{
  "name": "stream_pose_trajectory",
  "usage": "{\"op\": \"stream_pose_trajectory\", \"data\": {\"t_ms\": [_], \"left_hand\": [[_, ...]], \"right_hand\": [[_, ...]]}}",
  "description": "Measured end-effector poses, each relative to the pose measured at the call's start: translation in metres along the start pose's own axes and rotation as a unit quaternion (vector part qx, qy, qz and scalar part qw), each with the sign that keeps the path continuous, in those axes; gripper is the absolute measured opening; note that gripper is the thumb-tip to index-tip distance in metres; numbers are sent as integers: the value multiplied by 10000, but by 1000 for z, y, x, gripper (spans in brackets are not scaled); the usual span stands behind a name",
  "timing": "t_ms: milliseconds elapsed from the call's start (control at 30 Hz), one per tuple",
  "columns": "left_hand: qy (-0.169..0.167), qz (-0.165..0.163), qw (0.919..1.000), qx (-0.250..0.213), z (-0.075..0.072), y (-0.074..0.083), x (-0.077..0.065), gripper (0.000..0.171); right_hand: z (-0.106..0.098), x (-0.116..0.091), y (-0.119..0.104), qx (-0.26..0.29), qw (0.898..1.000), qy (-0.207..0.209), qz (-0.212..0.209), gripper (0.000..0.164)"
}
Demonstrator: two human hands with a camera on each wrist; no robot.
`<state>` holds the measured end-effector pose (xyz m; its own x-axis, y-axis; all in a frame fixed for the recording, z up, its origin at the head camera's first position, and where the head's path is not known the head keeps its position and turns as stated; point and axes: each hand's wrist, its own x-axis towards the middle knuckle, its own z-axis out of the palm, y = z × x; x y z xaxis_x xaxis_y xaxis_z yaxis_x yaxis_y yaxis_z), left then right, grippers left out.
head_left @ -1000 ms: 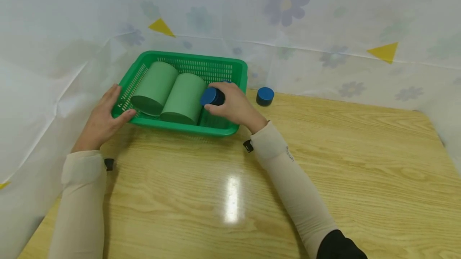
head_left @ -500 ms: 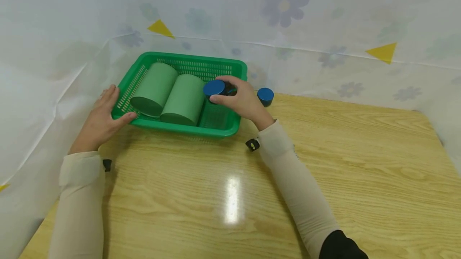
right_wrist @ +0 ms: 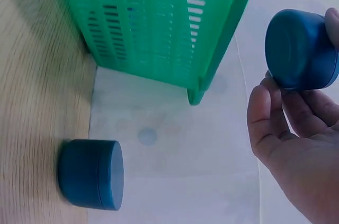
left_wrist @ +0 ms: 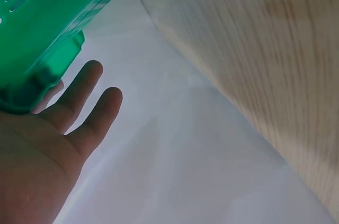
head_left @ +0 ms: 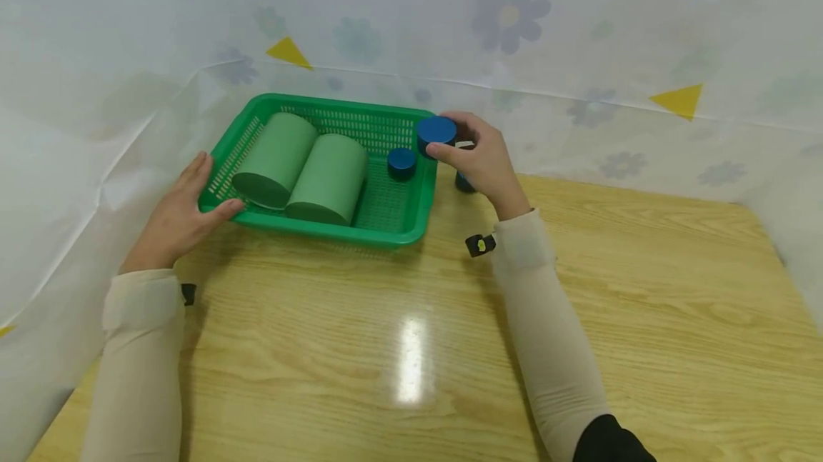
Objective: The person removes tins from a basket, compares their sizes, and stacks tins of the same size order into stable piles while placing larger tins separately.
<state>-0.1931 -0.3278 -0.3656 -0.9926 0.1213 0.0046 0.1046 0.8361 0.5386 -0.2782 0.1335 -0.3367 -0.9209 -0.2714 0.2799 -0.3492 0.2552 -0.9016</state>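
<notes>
My right hand [head_left: 482, 158] pinches a small round blue tin [head_left: 436, 135] between thumb and fingers, above the right rim of the green plastic basket [head_left: 334, 235]. In the right wrist view, the held tin [right_wrist: 296, 49] is apart from the basket wall [right_wrist: 143, 28]. A second blue tin [head_left: 401, 163] stands inside the basket at the right. The third blue tin [right_wrist: 90, 173] stands on the table outside it; in the head view my right hand partly hides it. My left hand [head_left: 170, 216] rests against the basket's left end, fingers spread and thumb at the front rim.
Two large light-green cylinders [head_left: 276, 155] lie side by side in the basket's left and middle. The wood-grain table [head_left: 308, 348] runs up to a white flowered sheet [head_left: 579, 26] at the back, with white sheeting on the left too.
My right hand has moved right and away from me, carrying the tin from over the basket's inside to its right rim. The tin inside the basket is now uncovered. The left hand has barely moved.
</notes>
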Motion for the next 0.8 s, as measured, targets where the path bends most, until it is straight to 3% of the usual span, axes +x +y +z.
{"op": "stream_pose_trajectory", "data": {"t_ms": [467, 800], "left_hand": [[55, 11, 9999, -160, 0, -2, 0, 92], [83, 36, 9998, -174, 0, -1, -1, 92]], "right_hand": [[-25, 0, 19, -2, 9978, 506, 428, 60], [-33, 0, 46, 10, 9939, 435, 1012, 60]]}}
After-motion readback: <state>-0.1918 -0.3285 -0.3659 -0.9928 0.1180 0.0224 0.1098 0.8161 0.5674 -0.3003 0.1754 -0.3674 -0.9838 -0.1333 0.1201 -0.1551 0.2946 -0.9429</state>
